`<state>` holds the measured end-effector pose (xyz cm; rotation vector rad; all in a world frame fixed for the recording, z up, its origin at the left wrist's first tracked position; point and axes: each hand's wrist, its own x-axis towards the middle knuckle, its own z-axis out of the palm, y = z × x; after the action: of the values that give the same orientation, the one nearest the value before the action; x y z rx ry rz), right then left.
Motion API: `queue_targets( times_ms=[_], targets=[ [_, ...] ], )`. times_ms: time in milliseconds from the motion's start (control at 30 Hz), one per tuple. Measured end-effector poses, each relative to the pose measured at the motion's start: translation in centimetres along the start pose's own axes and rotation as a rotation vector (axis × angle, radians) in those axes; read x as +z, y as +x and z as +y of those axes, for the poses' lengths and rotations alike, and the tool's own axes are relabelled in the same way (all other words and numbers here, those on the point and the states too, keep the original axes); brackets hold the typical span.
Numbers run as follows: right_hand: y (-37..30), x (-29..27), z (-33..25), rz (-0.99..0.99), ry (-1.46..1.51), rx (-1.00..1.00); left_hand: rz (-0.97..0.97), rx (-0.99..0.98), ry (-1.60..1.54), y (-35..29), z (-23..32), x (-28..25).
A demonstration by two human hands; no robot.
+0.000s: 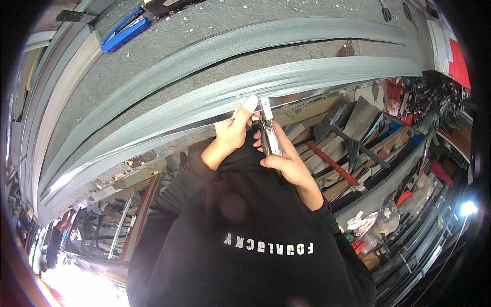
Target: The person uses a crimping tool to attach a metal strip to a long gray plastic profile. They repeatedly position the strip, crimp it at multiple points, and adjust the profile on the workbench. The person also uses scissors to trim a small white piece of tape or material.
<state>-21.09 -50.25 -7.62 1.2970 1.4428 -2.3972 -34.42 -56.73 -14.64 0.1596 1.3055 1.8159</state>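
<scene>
In front of my chest, my right hand (287, 161) is wrapped round a silver-and-black hand-squeeze tool (270, 135), shaped like a plier punch or stapler. Its silver jaw points away from me, at the near edge of a grey pleated mesh strip (327, 71). Just left of the jaw, my left hand (232, 134) is closed on that edge in a pinch, with its thumb up. The thumb tip looks white, perhaps covered. What lies between the jaws is too small to make out. Beyond lies a second grey pleated strip (245, 38).
The strips rest on a grey carpeted table (179, 25) dotted with small white bits. A blue stapler (123, 31) lies at the far left. Under the table edge, racks hold offcuts and a red bar (332, 165). Long profiles (414, 256) are stacked at the right, near a bright lamp (467, 208).
</scene>
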Motion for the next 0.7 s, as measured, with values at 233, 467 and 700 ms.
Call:
queue_targets(
  times_ms=[233,467,700],
  targets=[
    [0.1,-0.7,0.5,-0.129,0.056,-0.058,0.005,0.015,-0.072,0.6,0.4,0.3],
    [0.1,0.0,-0.1,0.006,0.004,-0.085,-0.021,-0.019,-0.056,0.6,0.5,0.1],
    [1.1,0.7,-0.8,0.116,0.158,0.031,-0.034,0.007,-0.079,0.3,0.1,-0.1]
  ],
)
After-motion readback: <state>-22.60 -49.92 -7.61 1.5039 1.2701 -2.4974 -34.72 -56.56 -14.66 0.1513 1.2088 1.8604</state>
